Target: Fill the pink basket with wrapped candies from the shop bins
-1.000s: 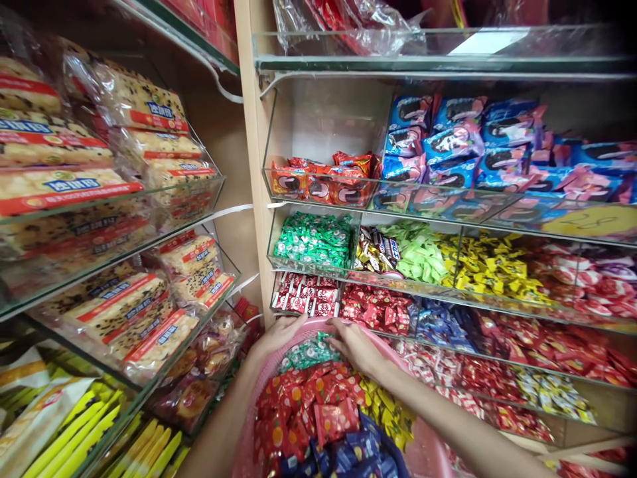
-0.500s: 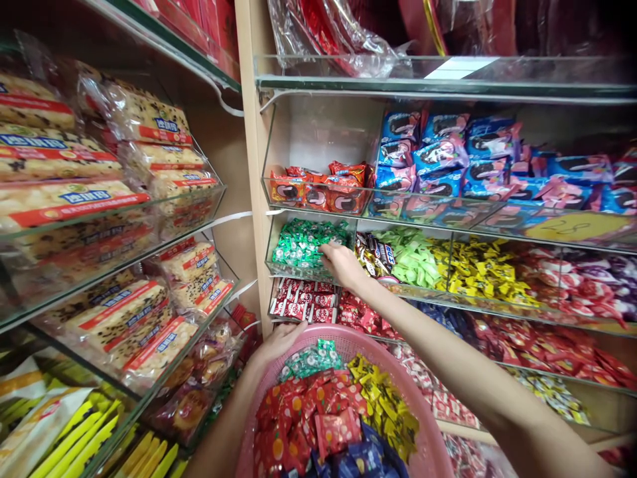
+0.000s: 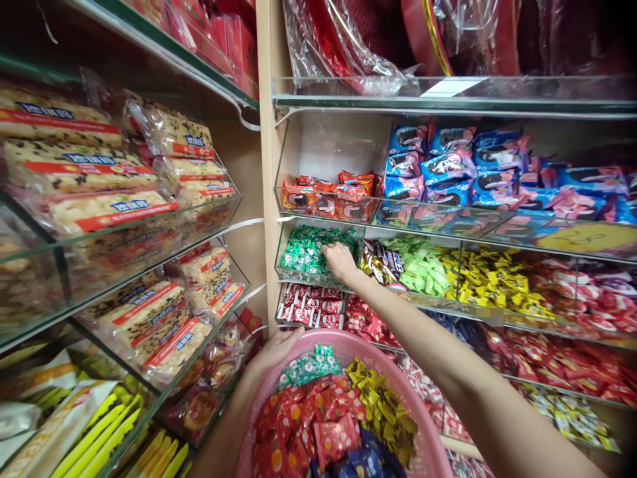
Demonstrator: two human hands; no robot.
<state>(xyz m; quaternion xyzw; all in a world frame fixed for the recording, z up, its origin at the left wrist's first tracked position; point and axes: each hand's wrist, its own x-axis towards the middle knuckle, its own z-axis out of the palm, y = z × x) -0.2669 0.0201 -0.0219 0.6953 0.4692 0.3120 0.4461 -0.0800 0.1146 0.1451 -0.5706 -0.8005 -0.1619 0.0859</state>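
My left hand (image 3: pixel 280 348) grips the far left rim of a pink plastic basket (image 3: pixel 432 418); some of its fingers are hidden by the rim. In the basket lie green-wrapped candies (image 3: pixel 311 364), red-wrapped candies (image 3: pixel 286 418), yellow-wrapped candies (image 3: pixel 381 398) and dark blue packets (image 3: pixel 375 458). Beyond the basket, my right hand (image 3: pixel 341 262) reaches into a clear shelf bin of green-wrapped candies (image 3: pixel 303 249). Its fingers are curled down and closed among the candies, their tips partly hidden.
Right of the green candies, bins hold chocolate bars (image 3: pixel 381 259), light green candies (image 3: pixel 421 265) and yellow candies (image 3: pixel 490 275). Red-and-white packets (image 3: pixel 311 305) lie below. A glass shelf edge (image 3: pixel 448 103) runs above. Wrapped pastries (image 3: pixel 114 206) fill angled shelves at left.
The view has shifted, so the shelves appear lower and further right. My right hand's fingers have curled more among the green candies. My left hand stays on the basket rim.
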